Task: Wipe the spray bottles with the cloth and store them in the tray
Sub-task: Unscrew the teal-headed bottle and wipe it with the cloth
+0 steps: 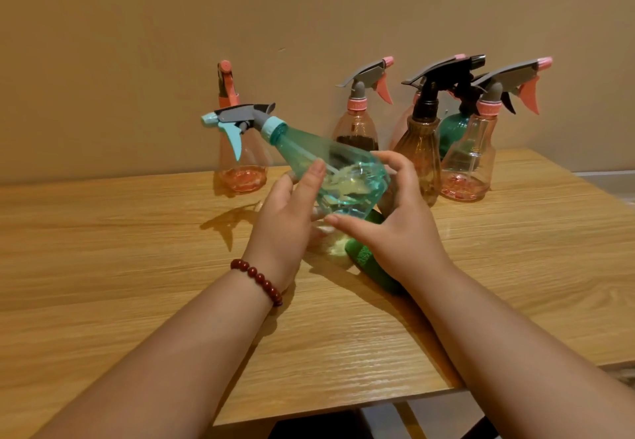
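A clear teal spray bottle [330, 160] with a pale blue trigger and grey head is held tilted above the table, nozzle pointing left. My left hand [288, 222] grips its base from the left side. My right hand [395, 218] curls round the base from the right, thumb under the bottom. A green cloth [366, 260] lies on the table under my right hand, partly hidden by it. No tray is in view.
Several spray bottles stand along the wall: a pink one [240, 160] at the left, another pink one [357, 129] in the middle, an amber one with a black head [424, 150], a green one [455, 129] and a pink one [470, 163] at the right. The wooden table [137, 267] ends near me.
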`<state>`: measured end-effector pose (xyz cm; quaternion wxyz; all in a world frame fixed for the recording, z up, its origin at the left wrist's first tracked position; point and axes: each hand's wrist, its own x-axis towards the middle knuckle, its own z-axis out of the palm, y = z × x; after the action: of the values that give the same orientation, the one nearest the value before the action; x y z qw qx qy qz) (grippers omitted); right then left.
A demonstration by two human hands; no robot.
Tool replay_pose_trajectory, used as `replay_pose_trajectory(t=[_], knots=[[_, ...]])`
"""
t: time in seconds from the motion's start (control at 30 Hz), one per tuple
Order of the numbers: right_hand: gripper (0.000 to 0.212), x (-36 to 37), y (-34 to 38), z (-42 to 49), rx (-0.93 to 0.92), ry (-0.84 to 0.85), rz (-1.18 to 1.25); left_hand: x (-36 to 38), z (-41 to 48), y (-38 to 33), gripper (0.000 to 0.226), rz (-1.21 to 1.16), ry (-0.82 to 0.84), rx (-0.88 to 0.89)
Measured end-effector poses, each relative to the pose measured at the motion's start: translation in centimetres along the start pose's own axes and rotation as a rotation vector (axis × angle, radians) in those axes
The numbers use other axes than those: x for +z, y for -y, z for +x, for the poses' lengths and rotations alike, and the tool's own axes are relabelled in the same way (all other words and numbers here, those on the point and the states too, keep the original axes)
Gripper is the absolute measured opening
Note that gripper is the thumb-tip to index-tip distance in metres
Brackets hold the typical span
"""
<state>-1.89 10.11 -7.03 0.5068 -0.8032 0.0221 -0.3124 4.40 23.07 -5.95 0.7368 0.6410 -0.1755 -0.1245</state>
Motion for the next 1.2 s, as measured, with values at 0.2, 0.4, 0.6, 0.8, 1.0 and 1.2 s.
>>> replay_pose_trajectory(t=[0.2, 0.4, 0.6, 0.8, 1.0, 1.2], knots=[[0.084, 0.5, -0.1, -0.1, -0.040, 0.103, -0.120, -0.6, 0.2, -0.3, 0.071, -0.072, -0.041, -0.002], [0.072, 0.5, -0.2, -0.1, -0.044, 0.130, -0.096, -1.0, 0.3, -0.6, 0.055, -0.020, -0.093, 0.046], [0.056, 0.1, -0.6, 0.0, -0.012, 0.042, -0.153, -2.0, 0.8, -0.4, 0.030, 0.257, -0.182, 0.119], [0.055, -1.2, -0.4, 0.4, 0.124, 0.402, -0.630, -2.5, 1.3, 0.4, 0.031, 0.415, -0.210, 0.085], [0.060, -1.1, -0.1, 0.7, 0.114, 0.732, -0.804, -2.3, 1.8, 0.9, 0.042, 0.492, -0.230, 0.093], [0.052, -2.6, -1.0, 0.8, 0.045, 0.682, -0.752, -1.9, 2.7, 0.7, 0.052, 0.618, -0.201, 0.102]])
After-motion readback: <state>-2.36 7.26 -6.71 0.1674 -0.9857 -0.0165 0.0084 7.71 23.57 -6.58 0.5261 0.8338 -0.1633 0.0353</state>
